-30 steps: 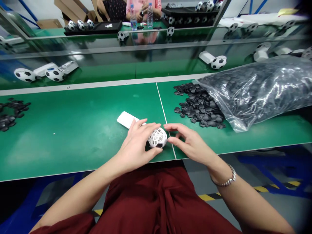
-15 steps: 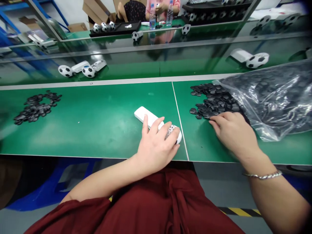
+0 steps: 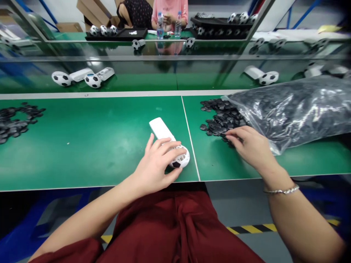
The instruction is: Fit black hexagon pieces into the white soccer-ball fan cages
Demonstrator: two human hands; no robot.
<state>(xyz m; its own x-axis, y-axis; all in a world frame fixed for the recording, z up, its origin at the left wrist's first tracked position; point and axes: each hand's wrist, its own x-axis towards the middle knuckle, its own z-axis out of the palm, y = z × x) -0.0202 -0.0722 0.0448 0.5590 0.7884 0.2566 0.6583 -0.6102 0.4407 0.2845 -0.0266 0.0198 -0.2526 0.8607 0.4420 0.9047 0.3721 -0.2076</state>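
A white device with a flat handle and a round, football-patterned openwork head lies on the green bench. My left hand is curled over its head, fingers across the top and thumb at the near side; one black patch shows beside the thumb. On the right, my right hand is closed in a pinch at the near edge of a pile of small black plastic pieces. Its thumb and forefinger meet at a black piece, mostly hidden by the fingertips.
A clear plastic bag full of black pieces lies behind my right hand. Another pile of black pieces is at the far left. Finished-looking football devices rest beyond the bench's white strip. Across from me sits a person in pink.
The view has shifted, so most things sit further left. My left fingers have shifted on the round head, uncovering a black patch. My right hand stays at the pile's edge.
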